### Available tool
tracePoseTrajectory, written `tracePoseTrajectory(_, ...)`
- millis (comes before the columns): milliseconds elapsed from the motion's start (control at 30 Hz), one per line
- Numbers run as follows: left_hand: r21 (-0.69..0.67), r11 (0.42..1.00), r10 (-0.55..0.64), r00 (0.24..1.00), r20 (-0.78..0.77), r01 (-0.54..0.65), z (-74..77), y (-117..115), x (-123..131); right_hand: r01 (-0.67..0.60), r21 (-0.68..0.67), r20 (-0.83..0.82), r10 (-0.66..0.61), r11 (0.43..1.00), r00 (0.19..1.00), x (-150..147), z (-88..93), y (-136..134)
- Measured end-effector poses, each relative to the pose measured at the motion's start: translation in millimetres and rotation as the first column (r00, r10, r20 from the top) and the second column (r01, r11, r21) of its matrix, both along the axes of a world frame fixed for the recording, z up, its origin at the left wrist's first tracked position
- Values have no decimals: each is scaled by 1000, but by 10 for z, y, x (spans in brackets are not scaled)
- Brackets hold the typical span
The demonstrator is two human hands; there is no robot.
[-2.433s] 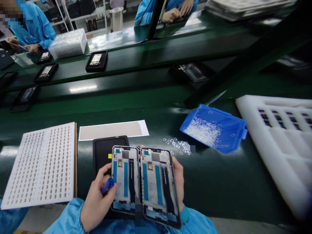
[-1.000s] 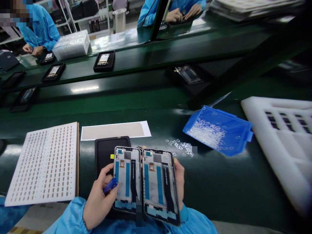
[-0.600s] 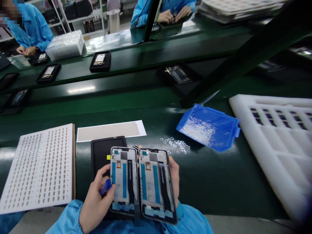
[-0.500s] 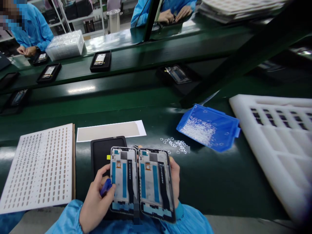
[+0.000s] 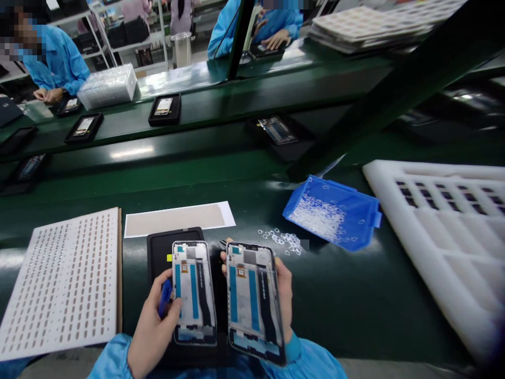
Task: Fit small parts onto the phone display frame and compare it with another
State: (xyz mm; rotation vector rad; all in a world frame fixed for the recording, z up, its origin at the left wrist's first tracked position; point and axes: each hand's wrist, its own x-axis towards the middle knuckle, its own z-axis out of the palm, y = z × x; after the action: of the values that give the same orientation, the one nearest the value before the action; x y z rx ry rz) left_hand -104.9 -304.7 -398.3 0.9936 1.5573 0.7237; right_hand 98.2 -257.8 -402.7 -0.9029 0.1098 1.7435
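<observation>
My left hand (image 5: 154, 321) grips one phone frame (image 5: 192, 295) by its left edge, with a blue pen-like tool (image 5: 164, 298) tucked between the fingers. This frame is over a black tray (image 5: 158, 245) on the bench. In my right hand (image 5: 284, 295) is a second phone frame (image 5: 252, 305), held from its right side, fingertips showing at its upper left edge. Dark tweezer-like tips (image 5: 223, 242) poke out by those fingertips. Both frames show blue strips and a black flex cable. Beyond them lie small white rings (image 5: 282, 238), loose on the bench.
A blue bin (image 5: 357, 223) of white rings stands at right, before a white foam tray (image 5: 394, 210). At left lies a perforated white sheet (image 5: 74, 284); a beige strip (image 5: 177, 218) lies ahead. Phone trays (image 5: 164, 109) line the far bench, where co-workers (image 5: 59, 60) sit. A dark post (image 5: 374, 100) slants across.
The two phone frames have moved apart: the left one went left and down over the black tray, the right one stays in my right hand. The view has shifted slightly.
</observation>
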Motion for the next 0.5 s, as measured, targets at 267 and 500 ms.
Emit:
tracePoseTrajectory(267,-64,985,-166,969,-181,157,-74,-38,-161,15,1,-4,-15,1000,1000,35,38,40)
tracePoseTrajectory(500,405,752,-143,728,-671,521,100,-125,-112,-40,41,20,40,998,999,-67,143,108)
